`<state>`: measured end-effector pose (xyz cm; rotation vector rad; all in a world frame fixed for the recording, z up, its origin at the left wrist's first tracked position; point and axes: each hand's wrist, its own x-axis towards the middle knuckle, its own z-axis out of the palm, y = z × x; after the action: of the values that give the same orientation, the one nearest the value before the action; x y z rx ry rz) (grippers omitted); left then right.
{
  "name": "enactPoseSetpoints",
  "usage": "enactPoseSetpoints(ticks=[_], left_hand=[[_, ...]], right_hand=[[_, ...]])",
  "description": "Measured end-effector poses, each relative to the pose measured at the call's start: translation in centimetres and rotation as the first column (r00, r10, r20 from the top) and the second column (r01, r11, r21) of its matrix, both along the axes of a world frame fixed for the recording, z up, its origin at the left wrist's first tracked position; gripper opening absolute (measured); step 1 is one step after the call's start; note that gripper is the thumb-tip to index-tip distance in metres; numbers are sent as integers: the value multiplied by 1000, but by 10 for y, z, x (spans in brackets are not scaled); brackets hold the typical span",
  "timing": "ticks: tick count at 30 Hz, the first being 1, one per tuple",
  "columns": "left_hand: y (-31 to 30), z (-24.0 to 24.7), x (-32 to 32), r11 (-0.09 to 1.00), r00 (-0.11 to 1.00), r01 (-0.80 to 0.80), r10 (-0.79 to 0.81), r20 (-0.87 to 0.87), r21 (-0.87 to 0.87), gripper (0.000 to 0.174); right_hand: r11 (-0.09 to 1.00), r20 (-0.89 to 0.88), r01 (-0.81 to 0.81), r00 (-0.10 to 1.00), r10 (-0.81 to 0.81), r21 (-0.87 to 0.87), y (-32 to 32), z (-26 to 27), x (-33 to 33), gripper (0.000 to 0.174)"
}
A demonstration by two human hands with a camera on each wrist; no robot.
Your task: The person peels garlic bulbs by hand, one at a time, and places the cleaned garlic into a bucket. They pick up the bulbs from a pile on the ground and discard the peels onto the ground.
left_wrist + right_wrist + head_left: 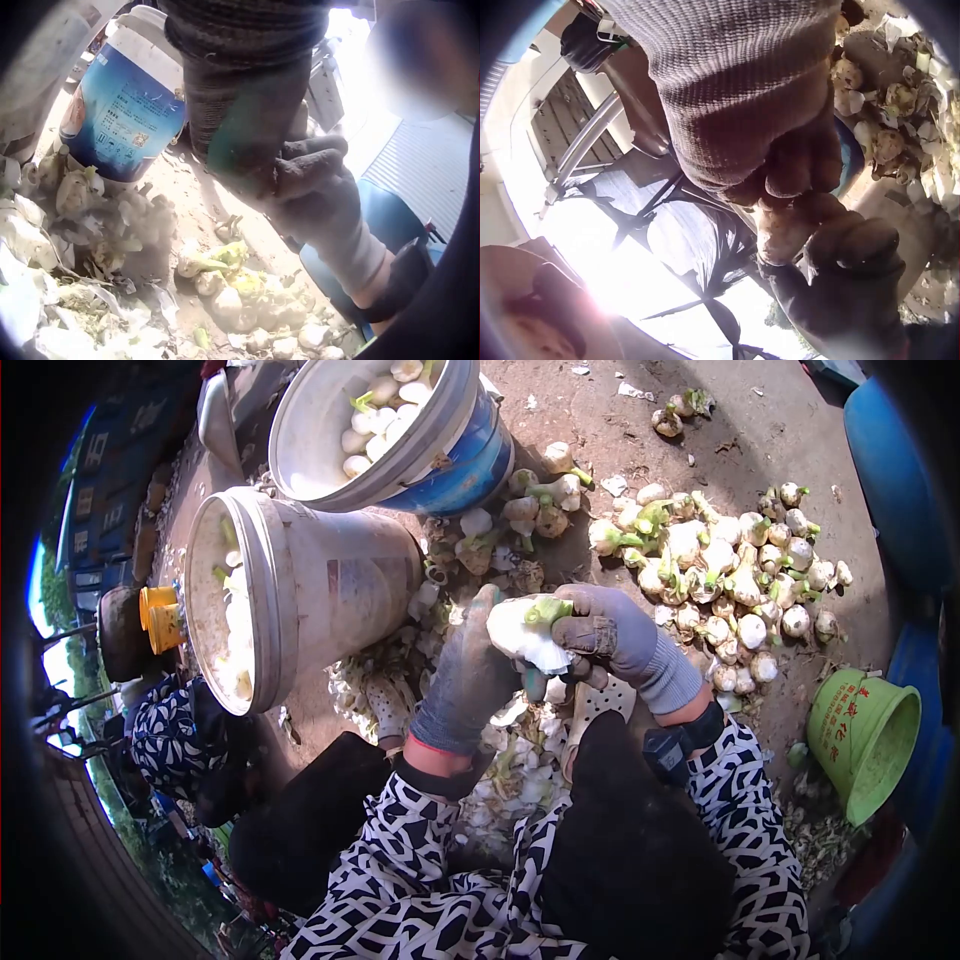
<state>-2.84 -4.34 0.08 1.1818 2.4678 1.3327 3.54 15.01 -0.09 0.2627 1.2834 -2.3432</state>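
A white garlic bulb (pixel 510 628) with a short green stem is held between both gloved hands in front of the body. The left hand (pixel 468 675) grips it from the left, fingers underneath. From the right, the right hand (pixel 628 640) pinches it at the stem side, thumb bent over the green part. A loose flap of white skin (pixel 548 654) hangs below the bulb. In the right wrist view, part of the garlic bulb (pixel 778 234) shows between the fingers of the two hands; the left wrist view hides it behind the left glove (pixel 247 105).
Left stand a tilted white bucket (pixel 345 580) and a blue-and-white bucket (pixel 455 470), both holding cleaned bulbs. A pile of garlic (pixel 715 560) lies on the ground at right, near a tipped green bucket (pixel 830 735). Peeled skins (pixel 515 785) cover the ground between the feet.
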Motion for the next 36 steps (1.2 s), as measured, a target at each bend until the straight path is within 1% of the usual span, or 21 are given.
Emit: enactPoseSetpoints(ticks=[2, 3, 6, 8, 10, 11, 13, 14, 18, 20, 21, 22, 24, 25, 26, 27, 29, 31, 34, 35, 36], left_hand=[[-3, 7, -2, 994, 761, 19, -82, 643, 105, 40], [-3, -1, -10, 978, 721, -25, 163, 674, -209, 40], [3, 4, 4, 890, 511, -447, 178, 841, 84, 42], [8, 13, 26, 955, 762, -291, 190, 619, 65, 35], [9, 10, 36, 891, 565, -443, 194, 802, 97, 35], [7, 14, 25, 971, 952, -208, 229, 202, -117, 34], [8, 17, 12, 985, 874, -174, 145, 463, 21, 30], [9, 19, 7, 983, 853, -175, 120, 508, 61, 28], [1, 30, 5, 996, 953, 27, -52, 297, 88, 25], [-1, 25, 7, 922, 641, -168, -167, 749, 349, 31], [1, 19, 5, 942, 744, -123, -120, 657, 311, 34], [2, 21, 5, 943, 745, -119, -123, 656, 311, 34], [5, 30, 3, 867, 548, -279, -209, 810, 413, 37], [1, 25, -2, 669, 173, -548, -497, 851, 502, 38], [0, 16, -2, 668, 173, -548, -497, 850, 503, 38], [-3, 6, -1, 809, 453, -355, -290, 843, 469, 38], [-6, 6, -1, 925, 711, -177, -116, 693, 336, 38], [-7, 20, -4, 963, 992, -30, 62, 114, -269, 29], [0, 15, -6, 985, 982, -135, 148, 117, -109, 23], [4, 11, -1, 930, 793, -330, 183, 581, 159, 26], [-1, 6, 0, 930, 792, -333, 184, 583, 158, 26]], right_hand=[[982, -117, 74, 989, -95, -172, -13, -16, 2, 26], [982, -118, 77, 988, -98, -172, -14, -28, 2, 26], [883, -15, 22, 999, -32, -469, -13, -45, 1, 29], [930, -8, 74, 997, -82, -359, -23, -42, 2, 27], [968, -152, 103, 978, -140, -230, -36, -32, 3, 23], [923, -76, 72, 991, -109, -379, -30, -30, 1, 25], [767, -40, 46, 995, -93, -640, -15, -45, 0, 30], [844, 66, 284, 956, -286, -455, -9, -40, 3, 30], [796, 69, 390, 911, -406, -463, 9, -54, 26, 30], [751, 62, 271, 954, -294, -603, 23, -69, 37, 28], [981, 23, 126, 992, -124, -149, 18, -73, 46, 30], [938, 72, -68, 996, 46, 341, 11, -76, 54, 32], [117, 270, -456, 694, 668, 882, -13, -57, 49, 49], [154, 215, -371, 776, 592, 916, -14, -49, 47, 45], [180, 156, -284, 843, 514, 942, -12, -40, 44, 42], [180, 156, -285, 842, 517, 941, -8, -21, 39, 42], [489, -272, 137, 938, 216, 861, -1, 15, 25, 44], [379, -410, 271, 840, 356, 885, -2, 21, 8, 45], [171, -498, 502, 642, 584, 848, -11, 17, -10, 40], [177, -526, 533, 627, 575, 828, -13, 16, -13, 35], [181, -553, 562, 611, 566, 807, -14, 15, -15, 30]])
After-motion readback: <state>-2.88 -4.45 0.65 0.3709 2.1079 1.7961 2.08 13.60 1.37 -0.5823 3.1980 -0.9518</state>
